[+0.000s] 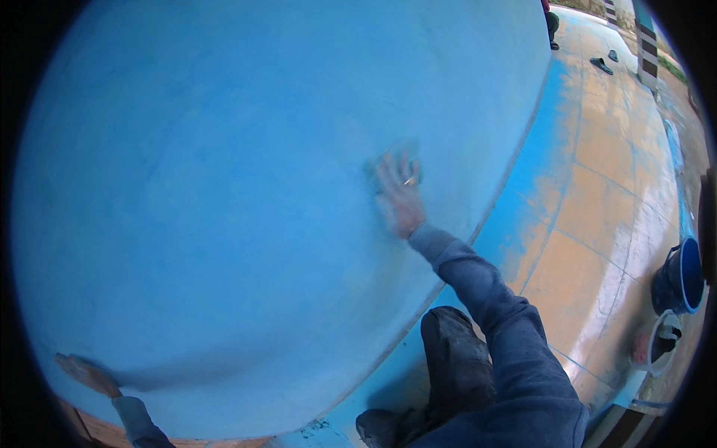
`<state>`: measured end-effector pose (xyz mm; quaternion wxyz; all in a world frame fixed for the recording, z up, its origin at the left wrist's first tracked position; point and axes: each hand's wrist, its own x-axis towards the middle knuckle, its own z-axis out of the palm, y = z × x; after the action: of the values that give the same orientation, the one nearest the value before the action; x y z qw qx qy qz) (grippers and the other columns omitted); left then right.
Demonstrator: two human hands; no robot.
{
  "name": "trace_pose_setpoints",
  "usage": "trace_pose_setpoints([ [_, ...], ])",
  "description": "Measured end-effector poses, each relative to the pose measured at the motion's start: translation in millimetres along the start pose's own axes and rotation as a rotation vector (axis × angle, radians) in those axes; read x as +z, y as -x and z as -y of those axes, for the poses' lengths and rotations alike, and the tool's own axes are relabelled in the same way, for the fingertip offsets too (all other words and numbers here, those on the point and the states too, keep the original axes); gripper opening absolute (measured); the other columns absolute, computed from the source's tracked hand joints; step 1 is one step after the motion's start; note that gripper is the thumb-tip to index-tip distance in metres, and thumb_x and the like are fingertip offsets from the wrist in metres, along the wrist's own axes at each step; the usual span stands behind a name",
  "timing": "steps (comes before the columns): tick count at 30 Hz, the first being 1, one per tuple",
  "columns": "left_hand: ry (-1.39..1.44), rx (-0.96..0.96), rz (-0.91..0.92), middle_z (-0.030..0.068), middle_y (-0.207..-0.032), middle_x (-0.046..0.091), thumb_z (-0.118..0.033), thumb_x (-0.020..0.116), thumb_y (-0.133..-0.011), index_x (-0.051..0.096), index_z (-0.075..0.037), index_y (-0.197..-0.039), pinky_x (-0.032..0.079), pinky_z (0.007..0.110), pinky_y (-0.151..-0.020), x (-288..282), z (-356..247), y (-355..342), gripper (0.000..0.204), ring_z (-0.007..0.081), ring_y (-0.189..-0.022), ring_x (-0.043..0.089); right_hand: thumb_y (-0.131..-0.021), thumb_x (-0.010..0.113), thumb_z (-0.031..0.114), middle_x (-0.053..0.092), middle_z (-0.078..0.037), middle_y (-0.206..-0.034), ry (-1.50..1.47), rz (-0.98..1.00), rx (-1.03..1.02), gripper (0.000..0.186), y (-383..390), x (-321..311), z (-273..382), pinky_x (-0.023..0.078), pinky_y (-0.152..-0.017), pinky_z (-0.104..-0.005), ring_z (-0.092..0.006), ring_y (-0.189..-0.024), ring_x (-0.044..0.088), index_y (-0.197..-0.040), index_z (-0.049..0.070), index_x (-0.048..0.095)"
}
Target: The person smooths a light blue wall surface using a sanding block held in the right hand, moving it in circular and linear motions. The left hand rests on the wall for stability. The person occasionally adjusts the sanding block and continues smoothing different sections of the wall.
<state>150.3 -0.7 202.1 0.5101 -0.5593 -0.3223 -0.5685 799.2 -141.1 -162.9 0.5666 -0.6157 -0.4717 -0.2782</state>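
Observation:
A large pale blue painted wall (254,142) fills the left and centre, with faint mottling and shadows. My right hand (397,187) lies spread on it near the middle, blurred, with a ring-like band on one finger; I cannot make out whether the greyish-green smear around the fingers is a thing under them. My left hand (86,373) rests on the wall at the lower left, fingers stretched out. My dark-trousered legs (455,358) show below, beside the wall's bottom edge.
A tiled walkway (597,194), tan with blue paint, runs along the right, with a blue bucket (674,276), a white bucket (651,343) with items inside, loose dark slippers (601,65) and a striped post (646,52). Another person (551,26) is partly visible at the far top.

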Motion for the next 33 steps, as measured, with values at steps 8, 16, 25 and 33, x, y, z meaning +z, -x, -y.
trace_pose_setpoints([
  [8,0.011,-0.081,0.052,0.0164,-0.151,0.026,-0.045,0.022,-0.101,0.027,-0.002,-0.146,0.015,0.039,-0.117,-6.7,-27.6,-4.6,0.062,0.0303,-0.141,0.021,-0.091,0.048,0.022,0.019,-0.015,-0.155,0.131,0.002,-0.152,0.062,-58.0,-12.4,36.3,-0.001,-0.111,-0.0602,-0.0449,-0.142,0.004,-0.148,0.01,0.027],
  [16,-0.005,-0.088,0.022,0.0142,-0.15,0.029,-0.043,0.024,-0.101,0.028,-0.004,-0.146,0.019,0.039,-0.116,-1.9,-39.8,3.3,0.059,0.03,-0.14,0.025,-0.091,0.05,0.023,0.022,-0.013,-0.154,-0.051,-0.252,0.11,0.06,-128.2,-35.5,-18.0,0.003,-0.111,-0.0618,-0.0455,-0.142,0.006,-0.147,0.015,0.03],
  [25,-0.043,-0.102,0.007,0.0123,-0.15,0.03,-0.047,0.021,-0.1,0.029,-0.008,-0.146,0.02,0.039,-0.117,9.6,-25.3,22.2,0.061,0.0281,-0.139,0.027,-0.097,0.04,0.029,0.022,-0.016,-0.154,0.006,-0.112,0.022,0.057,-100.5,-26.0,-66.2,0.002,-0.113,-0.0568,-0.0446,-0.142,0.006,-0.149,0.015,0.024],
  [33,-0.029,-0.119,-0.016,0.0121,-0.15,0.03,-0.051,0.022,-0.099,0.028,-0.008,-0.147,0.02,0.04,-0.116,-4.8,-37.6,17.8,0.065,0.028,-0.14,0.027,-0.099,0.036,0.033,0.019,-0.014,-0.155,0.021,-0.186,-0.123,0.054,-169.5,-45.1,-47.1,0.001,-0.113,-0.0547,-0.0443,-0.142,0.009,-0.149,0.016,0.026],
])
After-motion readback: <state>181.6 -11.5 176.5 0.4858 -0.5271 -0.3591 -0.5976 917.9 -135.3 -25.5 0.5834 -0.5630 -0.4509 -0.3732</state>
